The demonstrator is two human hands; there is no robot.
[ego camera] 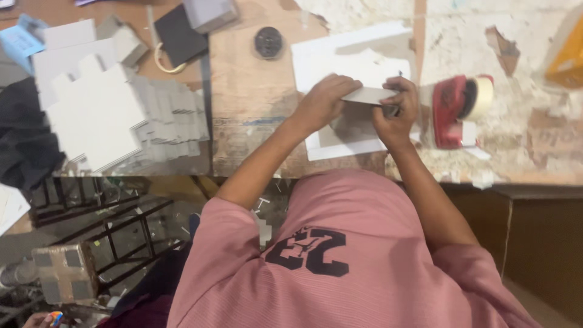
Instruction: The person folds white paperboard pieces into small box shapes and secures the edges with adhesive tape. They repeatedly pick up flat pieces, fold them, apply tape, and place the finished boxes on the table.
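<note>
My left hand (325,100) presses down on a flat grey cardboard piece (366,95) from its left end. At the piece's right end is my right hand (398,112), gripping that end along with a small dark tool I cannot make out. The grey piece lies over a white board (346,61) on the worn wooden table (249,91). Both forearms reach out from a pink shirt (340,261) that fills the bottom of the view.
A red tape dispenser with a tape roll (458,109) stands just right of my right hand. A fanned stack of white die-cut cards (115,115) lies at the left. Farther back are a black round object (268,42) and a dark square pad (179,33). A yellow object (568,58) sits far right.
</note>
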